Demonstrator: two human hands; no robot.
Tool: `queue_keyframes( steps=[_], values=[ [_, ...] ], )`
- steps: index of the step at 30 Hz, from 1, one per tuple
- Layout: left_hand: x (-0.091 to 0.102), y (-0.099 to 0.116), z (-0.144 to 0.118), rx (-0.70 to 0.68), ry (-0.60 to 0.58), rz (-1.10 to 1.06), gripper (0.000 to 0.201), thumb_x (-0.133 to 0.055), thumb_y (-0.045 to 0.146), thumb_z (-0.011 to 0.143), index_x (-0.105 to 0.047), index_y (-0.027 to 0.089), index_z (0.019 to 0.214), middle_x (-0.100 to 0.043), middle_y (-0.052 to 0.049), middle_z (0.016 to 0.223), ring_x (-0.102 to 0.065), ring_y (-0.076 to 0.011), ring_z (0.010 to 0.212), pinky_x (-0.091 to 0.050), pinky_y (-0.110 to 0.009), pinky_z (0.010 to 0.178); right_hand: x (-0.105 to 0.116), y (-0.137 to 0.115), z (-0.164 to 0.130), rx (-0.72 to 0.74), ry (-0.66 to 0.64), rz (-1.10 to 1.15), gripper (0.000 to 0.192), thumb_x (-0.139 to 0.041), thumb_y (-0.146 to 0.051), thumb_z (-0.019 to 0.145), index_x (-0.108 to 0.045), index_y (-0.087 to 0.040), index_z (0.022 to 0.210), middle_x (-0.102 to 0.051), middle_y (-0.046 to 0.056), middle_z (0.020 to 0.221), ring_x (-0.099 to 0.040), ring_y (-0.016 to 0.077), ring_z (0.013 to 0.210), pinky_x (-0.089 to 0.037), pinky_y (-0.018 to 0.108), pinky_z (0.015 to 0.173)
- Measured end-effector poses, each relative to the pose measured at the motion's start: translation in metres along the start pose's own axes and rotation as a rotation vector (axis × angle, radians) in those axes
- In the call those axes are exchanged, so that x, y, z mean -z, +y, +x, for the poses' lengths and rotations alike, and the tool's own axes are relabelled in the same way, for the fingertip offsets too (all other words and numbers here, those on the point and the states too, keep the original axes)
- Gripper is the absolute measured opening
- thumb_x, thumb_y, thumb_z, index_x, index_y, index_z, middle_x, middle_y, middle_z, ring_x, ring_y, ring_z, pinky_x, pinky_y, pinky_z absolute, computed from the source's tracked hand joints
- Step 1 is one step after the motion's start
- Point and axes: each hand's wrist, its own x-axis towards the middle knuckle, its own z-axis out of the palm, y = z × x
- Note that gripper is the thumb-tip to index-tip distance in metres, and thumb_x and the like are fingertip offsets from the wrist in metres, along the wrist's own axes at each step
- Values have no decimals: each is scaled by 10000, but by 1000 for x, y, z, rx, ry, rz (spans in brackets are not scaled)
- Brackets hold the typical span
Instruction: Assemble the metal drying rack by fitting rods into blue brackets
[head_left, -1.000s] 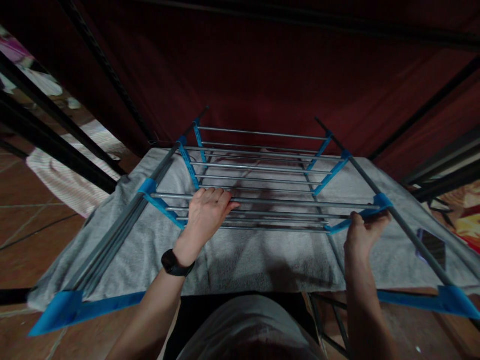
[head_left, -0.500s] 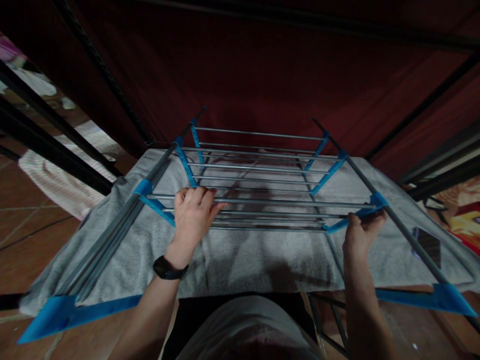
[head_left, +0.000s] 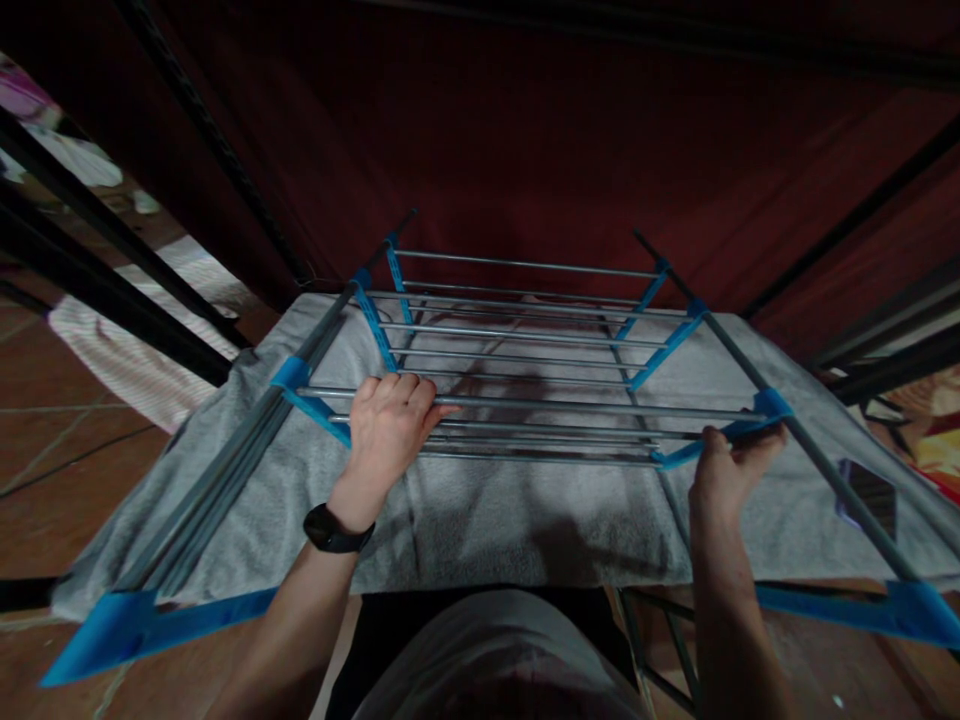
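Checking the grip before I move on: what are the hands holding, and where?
Both grip the drying rack: left hand on a front rail, right hand at the blue corner bracket.

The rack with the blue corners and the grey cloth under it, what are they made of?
The rack looks like metal rods: thin, straight, grey, with a dull shine. Its blue joints look like plastic, smooth and evenly coloured, though painted metal is possible. The cloth looks like towelling, fuzzy and matte, sagging softly at its edges. The left hand rests on the rods; the right hand grips a blue side bar.
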Motion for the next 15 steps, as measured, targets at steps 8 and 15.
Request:
queue_keyframes(
  steps=[8, 15],
  values=[
    [0, -1, 1, 7, -4, -82, 225, -547, 389, 965, -620, 212, 847, -622, -70, 775, -568, -266, 826, -318, -375, 707, -2, 1, 0, 0, 8, -22, 781, -579, -281, 736, -288, -180, 1453, -431, 119, 1471, -439, 222, 1350, -280, 422, 1198],
    [-1, -2, 1, 9, -13, -93, 229, -535, 382, 973, -617, 211, 843, -637, -82, 795, -570, -269, 835, -320, -377, 704, -2, -6, -2, -71, -31, -41, 773, -587, -291, 757, -248, -219, 1447, -376, 105, 1500, -381, 236, 1393, -242, 477, 1218]
  ],
)
